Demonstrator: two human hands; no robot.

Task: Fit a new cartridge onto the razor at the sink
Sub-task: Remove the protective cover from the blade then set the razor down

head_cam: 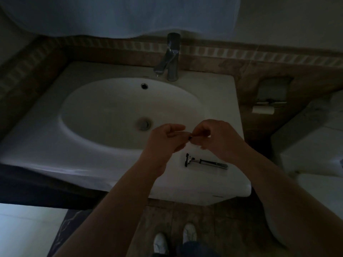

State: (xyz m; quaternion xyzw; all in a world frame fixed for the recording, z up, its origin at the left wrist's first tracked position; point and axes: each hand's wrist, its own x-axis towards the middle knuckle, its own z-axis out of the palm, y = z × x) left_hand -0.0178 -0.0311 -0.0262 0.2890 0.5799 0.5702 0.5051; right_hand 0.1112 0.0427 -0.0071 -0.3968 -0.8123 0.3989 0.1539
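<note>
A dark razor [205, 161] lies on the white sink's front right rim [222, 112], head to the left, handle pointing right. Just above it my left hand [165, 140] and my right hand [215, 136] meet fingertip to fingertip over the basin's edge. Between the fingertips sits a small dark piece, apparently the cartridge [190, 138], mostly hidden by fingers. Both hands pinch it. The room is dim, so its details are not clear.
A chrome tap [171, 58] stands at the back of the sink, with the drain [143, 124] in the bowl. A toilet-roll holder [263, 108] hangs on the right wall. A toilet [319, 164] stands at the right. My shoes [174, 240] are on the tiled floor below.
</note>
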